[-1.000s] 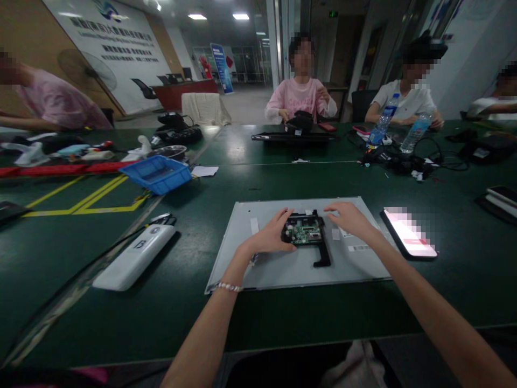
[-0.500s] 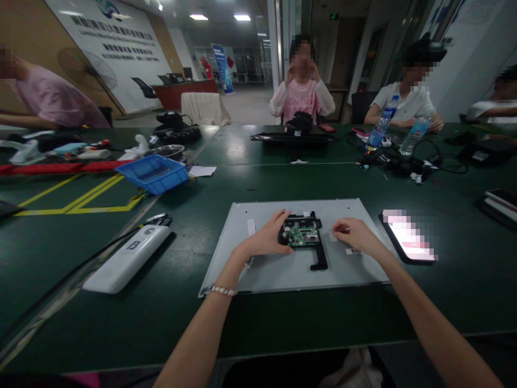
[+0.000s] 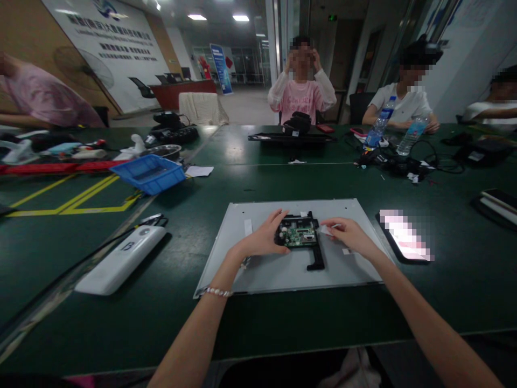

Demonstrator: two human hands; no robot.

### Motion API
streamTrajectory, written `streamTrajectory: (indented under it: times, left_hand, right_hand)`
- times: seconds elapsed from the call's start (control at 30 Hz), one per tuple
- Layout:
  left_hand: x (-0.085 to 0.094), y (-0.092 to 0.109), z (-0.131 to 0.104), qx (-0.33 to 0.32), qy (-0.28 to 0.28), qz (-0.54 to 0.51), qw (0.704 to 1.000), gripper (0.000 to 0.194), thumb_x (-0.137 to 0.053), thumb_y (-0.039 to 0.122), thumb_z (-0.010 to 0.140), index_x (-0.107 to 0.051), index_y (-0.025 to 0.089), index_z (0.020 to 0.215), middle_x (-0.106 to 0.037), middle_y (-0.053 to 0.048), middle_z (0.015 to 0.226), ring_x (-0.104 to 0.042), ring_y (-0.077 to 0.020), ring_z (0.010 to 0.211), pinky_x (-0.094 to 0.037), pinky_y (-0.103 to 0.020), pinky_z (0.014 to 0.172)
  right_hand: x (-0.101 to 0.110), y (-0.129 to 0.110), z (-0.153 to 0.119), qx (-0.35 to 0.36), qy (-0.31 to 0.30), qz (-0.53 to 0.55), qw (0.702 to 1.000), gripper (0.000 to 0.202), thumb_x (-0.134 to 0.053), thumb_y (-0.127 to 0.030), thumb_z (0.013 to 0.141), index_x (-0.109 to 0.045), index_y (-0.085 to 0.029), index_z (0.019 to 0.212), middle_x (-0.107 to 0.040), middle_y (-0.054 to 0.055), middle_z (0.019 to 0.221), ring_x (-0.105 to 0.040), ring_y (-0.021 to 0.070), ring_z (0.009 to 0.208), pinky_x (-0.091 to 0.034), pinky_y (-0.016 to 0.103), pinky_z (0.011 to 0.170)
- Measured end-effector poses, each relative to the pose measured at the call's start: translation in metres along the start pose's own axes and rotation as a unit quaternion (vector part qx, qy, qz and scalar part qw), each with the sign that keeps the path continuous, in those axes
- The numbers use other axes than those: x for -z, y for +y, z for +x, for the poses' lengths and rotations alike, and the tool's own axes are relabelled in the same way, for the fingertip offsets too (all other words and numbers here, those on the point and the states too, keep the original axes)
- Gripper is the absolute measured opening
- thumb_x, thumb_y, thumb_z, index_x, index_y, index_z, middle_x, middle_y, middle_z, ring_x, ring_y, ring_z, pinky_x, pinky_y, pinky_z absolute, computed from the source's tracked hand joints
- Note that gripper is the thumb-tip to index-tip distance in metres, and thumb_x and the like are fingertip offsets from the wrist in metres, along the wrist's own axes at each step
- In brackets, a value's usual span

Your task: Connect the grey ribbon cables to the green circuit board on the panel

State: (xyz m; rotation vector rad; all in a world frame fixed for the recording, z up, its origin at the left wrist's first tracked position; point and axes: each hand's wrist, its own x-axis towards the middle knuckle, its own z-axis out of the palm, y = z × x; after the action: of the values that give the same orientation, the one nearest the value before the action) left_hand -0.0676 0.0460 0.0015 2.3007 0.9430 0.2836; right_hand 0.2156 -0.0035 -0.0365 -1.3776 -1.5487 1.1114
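Observation:
A green circuit board (image 3: 298,233) in a black plastic frame (image 3: 318,258) rests on a flat grey panel (image 3: 278,275). My left hand (image 3: 264,236) spans the frame's left side, fingers at its upper edge and thumb at the lower one. Between thumb and fingers, my right hand (image 3: 350,236) pinches a small whitish strip (image 3: 326,230) that looks like tape. This strip is close to the right edge of the frame; whether it touches cannot be made out. White label-like pieces lie on the panel, one (image 3: 247,227) left of the board and one (image 3: 347,251) under my right wrist.
A lit phone (image 3: 404,237) lies right of the panel, a white power bank (image 3: 121,261) with a cable to its left. Farther back are a blue bin (image 3: 151,175), a black flat device (image 3: 291,138) and water bottles (image 3: 379,125). Several people sit around the table.
My right hand has moved left with the whitish strip, bringing it close to the frame's right edge. My left hand keeps its hold. The view has shifted slightly.

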Motion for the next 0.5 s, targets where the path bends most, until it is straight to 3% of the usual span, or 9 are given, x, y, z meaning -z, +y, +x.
streamTrajectory:
  times: [0.23,0.5]
  left_hand:
    - [-0.0001,-0.0012,-0.0006,-0.003,0.002,-0.004,1.000,0.106,-0.069,0.042,0.064,-0.005,0.022,0.146,0.001,-0.010,0.153,-0.010,-0.0352,0.139,-0.018,-0.049,0.112]
    - [0.0005,-0.0016,-0.0016,-0.002,0.000,-0.002,1.000,0.106,-0.069,0.041,0.065,-0.005,0.022,0.146,0.002,-0.010,0.154,-0.010,-0.0349,0.139,-0.018,-0.048,0.113]
  right_hand:
    - [-0.0007,0.0051,0.0007,0.003,-0.013,0.002,1.000,0.037,-0.054,-0.019,0.079,-0.056,-0.020,0.116,-0.066,0.004,0.090,-0.063,0.0134,0.074,-0.051,0.027,0.068]
    - [-0.0013,0.0045,0.0021,-0.002,-0.017,-0.014,1.000,0.020,-0.056,-0.018,0.077,-0.065,-0.018,0.095,-0.068,0.005,0.092,-0.064,0.0144,0.076,-0.051,0.028,0.069]
